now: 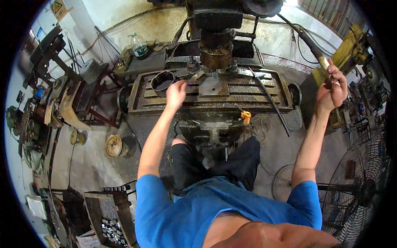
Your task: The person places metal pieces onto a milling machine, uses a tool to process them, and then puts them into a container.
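I stand before a rusty drill press with a slotted table [252,89]. My left hand [176,93] holds a brush [194,77] whose tip reaches toward a flat metal plate [213,87] lying under the spindle [216,56]. A black tin cup [162,80] stands just left of that hand. My right hand [333,89] is raised at the right and is closed around the pale grip of the long feed lever [310,45].
A long dark bar [271,101] leans across the table's right side. An orange-handled tool [246,117] sits at the front edge. A standing fan [355,182] is at lower right, a crate of metal parts [111,225] at lower left, and a plastic bottle [139,44] behind.
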`<state>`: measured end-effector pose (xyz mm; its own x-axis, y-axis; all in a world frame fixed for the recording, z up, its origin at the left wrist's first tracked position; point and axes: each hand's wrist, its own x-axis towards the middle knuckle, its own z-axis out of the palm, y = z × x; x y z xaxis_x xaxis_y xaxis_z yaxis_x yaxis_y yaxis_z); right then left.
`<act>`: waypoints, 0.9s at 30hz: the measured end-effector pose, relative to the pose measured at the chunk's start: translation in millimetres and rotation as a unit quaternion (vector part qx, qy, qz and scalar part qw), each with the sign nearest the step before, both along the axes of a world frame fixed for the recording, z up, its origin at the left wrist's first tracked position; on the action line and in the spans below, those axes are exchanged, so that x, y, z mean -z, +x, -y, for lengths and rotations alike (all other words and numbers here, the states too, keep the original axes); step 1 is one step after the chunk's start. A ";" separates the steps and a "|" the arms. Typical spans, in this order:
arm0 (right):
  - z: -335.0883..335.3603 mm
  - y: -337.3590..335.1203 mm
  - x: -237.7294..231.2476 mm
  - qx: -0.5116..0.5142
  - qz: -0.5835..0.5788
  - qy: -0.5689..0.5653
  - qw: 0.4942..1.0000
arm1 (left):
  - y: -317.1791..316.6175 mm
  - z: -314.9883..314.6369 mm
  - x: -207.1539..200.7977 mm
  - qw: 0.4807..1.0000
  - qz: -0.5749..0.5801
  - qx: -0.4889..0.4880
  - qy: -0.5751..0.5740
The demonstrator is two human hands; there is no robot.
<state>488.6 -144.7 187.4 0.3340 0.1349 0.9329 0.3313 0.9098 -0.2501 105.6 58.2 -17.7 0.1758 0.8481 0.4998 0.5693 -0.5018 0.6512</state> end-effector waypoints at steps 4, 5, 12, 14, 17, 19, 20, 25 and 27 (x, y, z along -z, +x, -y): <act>5.4 13.2 -2.3 -0.018 0.039 -0.023 0.999 | 52.9 -16.2 -5.0 0.999 0.021 -0.014 -0.033; 3.1 13.9 -1.0 -0.035 0.027 -0.018 0.999 | 60.6 -20.8 -2.0 0.999 0.027 -0.019 -0.030; 3.6 8.5 0.6 -0.027 0.027 -0.011 0.999 | 79.9 -26.3 10.6 0.998 0.026 -0.023 -0.060; 4.2 10.7 5.3 -0.037 0.026 -0.012 0.999 | 78.4 -23.9 8.4 0.997 0.034 -0.020 -0.066; 4.2 4.6 10.0 -0.041 0.009 -0.014 0.999 | 74.5 -23.8 9.6 0.996 0.039 -0.015 -0.078; 2.7 1.7 12.3 -0.047 0.003 -0.013 0.999 | 68.2 -29.7 20.1 0.996 0.051 -0.003 -0.078; 2.9 4.4 15.8 -0.049 0.006 -0.013 0.999 | 67.0 -27.4 16.8 0.992 0.060 0.010 -0.107; 3.3 2.4 22.3 -0.056 0.001 -0.019 0.998 | 45.9 -19.9 21.8 0.986 0.066 0.059 -0.144; 2.9 6.0 29.6 -0.057 -0.002 -0.017 0.998 | 43.4 0.5 1.9 0.953 0.131 0.089 -0.258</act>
<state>494.6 -147.6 157.7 0.3183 0.2033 0.9259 0.2258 0.9324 -0.2823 149.1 57.7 -19.5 0.2670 0.9610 0.0717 0.2880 -0.1506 0.9457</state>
